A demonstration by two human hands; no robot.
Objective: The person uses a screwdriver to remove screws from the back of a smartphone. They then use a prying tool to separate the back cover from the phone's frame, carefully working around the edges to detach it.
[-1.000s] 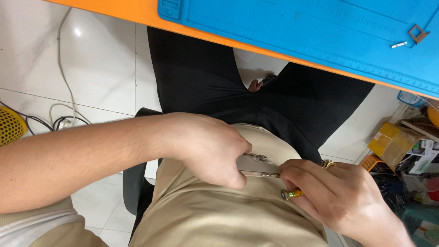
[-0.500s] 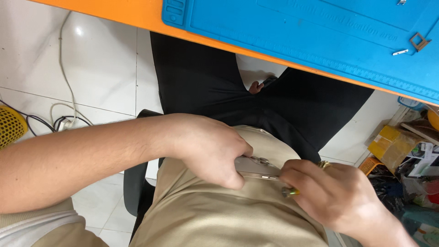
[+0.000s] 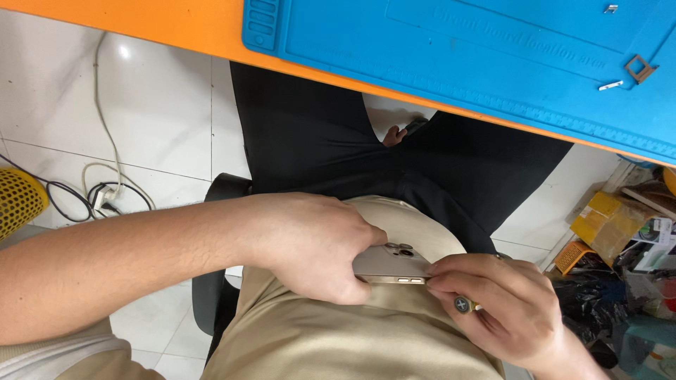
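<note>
The gold phone [image 3: 391, 265] lies between both hands, left hand [image 3: 313, 246] gripping it, right hand [image 3: 503, 309] clutching a screwdriver [image 3: 463, 305].

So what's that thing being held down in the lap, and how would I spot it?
Look below the orange table edge to the beige-trousered lap, where two hands meet. Pinched between the left hand and right hand is a phone, lying back side up. Its pale gold metallic shell and cluster of round camera lenses set it apart from the small screwdriver in the right hand.
</note>
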